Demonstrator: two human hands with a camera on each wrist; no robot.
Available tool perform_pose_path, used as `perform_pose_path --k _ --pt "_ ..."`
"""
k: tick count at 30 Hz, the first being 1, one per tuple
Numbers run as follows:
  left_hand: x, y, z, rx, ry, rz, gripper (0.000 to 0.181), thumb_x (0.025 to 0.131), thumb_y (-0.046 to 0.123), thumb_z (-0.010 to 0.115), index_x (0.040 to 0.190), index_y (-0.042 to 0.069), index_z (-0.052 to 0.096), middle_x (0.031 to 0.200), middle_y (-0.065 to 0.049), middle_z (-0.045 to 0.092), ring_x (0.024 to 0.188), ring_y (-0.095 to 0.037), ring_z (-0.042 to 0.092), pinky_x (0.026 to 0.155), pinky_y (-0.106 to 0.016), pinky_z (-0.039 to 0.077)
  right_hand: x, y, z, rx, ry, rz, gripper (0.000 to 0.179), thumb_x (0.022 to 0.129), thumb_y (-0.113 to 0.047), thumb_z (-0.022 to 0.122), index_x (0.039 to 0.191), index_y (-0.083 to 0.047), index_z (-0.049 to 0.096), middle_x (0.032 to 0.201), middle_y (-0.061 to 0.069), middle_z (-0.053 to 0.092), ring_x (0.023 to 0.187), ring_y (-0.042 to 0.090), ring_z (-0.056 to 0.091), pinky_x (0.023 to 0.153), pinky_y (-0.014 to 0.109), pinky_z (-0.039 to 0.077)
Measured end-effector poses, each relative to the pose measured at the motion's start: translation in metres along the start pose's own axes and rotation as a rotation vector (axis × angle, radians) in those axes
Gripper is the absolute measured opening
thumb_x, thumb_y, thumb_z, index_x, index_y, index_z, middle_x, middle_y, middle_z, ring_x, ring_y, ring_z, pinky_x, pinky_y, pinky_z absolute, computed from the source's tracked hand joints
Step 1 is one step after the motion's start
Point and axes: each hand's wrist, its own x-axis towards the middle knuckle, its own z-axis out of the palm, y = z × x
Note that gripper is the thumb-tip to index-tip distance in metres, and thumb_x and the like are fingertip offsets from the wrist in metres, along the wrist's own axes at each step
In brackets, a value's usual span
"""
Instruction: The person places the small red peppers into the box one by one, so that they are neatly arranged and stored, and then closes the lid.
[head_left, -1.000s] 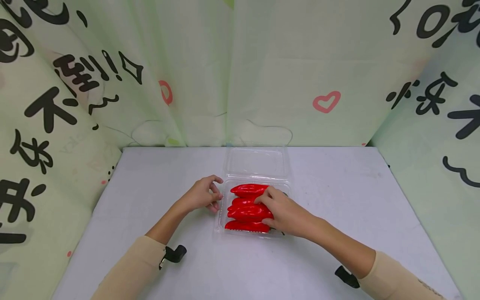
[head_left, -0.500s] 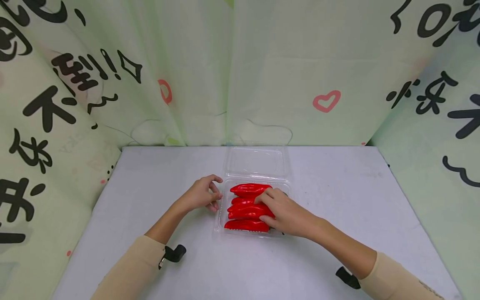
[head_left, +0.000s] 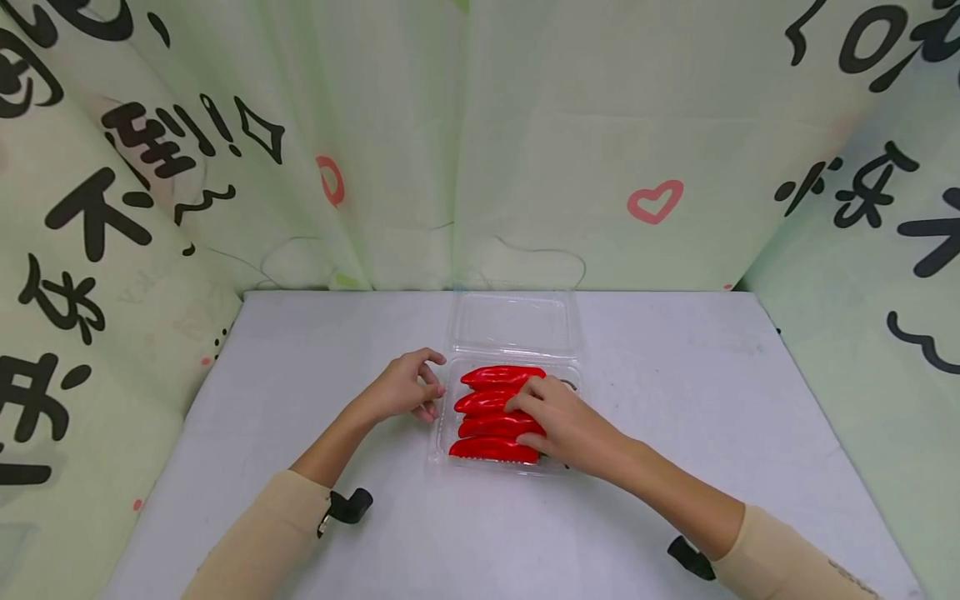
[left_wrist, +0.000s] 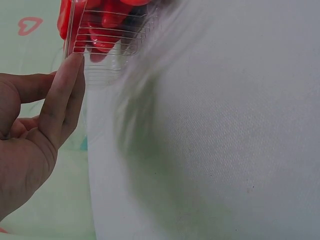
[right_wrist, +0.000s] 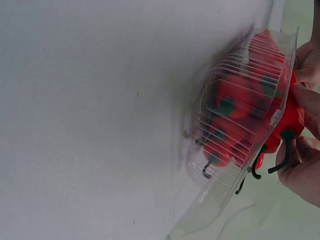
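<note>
Several glossy red chili peppers (head_left: 495, 450) with green stems lie side by side in a clear plastic clamshell box (head_left: 441, 433), and more are visible beneath them through its ribbed wall in the right wrist view. My right hand (head_left: 570, 425) is over the right ends of the middle peppers, fingers bent, thumb toward the front; in the right wrist view it grips a red chili pepper (right_wrist: 294, 117) at the box's top. My left hand (head_left: 408, 387) is at the box's left side. Its extended fingertips (left_wrist: 75, 62) touch the ribbed wall in the left wrist view.
The box's clear lid (head_left: 513, 323) is folded back flat toward the rear. A white table (head_left: 337, 533) bears the box. Pale green curtains (head_left: 540, 150) with black characters and red hearts enclose the back and sides.
The right hand has shifted slightly left. The second pepper from the back has slid into line, so the top row now lies more evenly spaced. The left hand stays in place.
</note>
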Motion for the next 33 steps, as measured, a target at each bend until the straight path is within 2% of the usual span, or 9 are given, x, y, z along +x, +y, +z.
perform_pose_path --k 17,28,33 --pt "0.0 0.002 -0.003 -0.003 -0.002 -0.004 0.049 0.097 0.002 0.068 0.142 0.002 0.049 0.098 -0.017 0.067 0.061 -0.021 0.072 0.06 -0.034 0.065 -0.002 0.002 -0.001 0.002 0.046 -0.025 0.038 0.083 -0.012 0.085 0.117 -0.011 0.068 0.11 0.001 0.063 0.104 0.016 0.059 0.083 0.028 0.06" --pt "0.001 -0.002 -0.002 -0.011 -0.001 -0.001 0.05 0.097 0.001 0.068 0.143 0.001 0.049 0.099 -0.018 0.067 0.061 -0.021 0.072 0.06 -0.034 0.065 -0.006 0.014 -0.01 0.066 0.049 0.048 0.038 0.087 -0.017 0.084 0.122 -0.012 0.069 0.117 0.003 0.064 0.11 0.018 0.058 0.081 0.027 0.062" --pt "0.0 -0.002 -0.001 -0.021 0.0 0.0 0.05 0.097 0.001 0.068 0.143 0.0 0.048 0.101 -0.019 0.066 0.061 -0.021 0.072 0.06 -0.034 0.065 -0.005 0.024 -0.019 0.069 0.062 0.084 0.038 0.09 -0.018 0.081 0.124 -0.01 0.068 0.118 0.004 0.064 0.111 0.02 0.06 0.085 0.033 0.063"
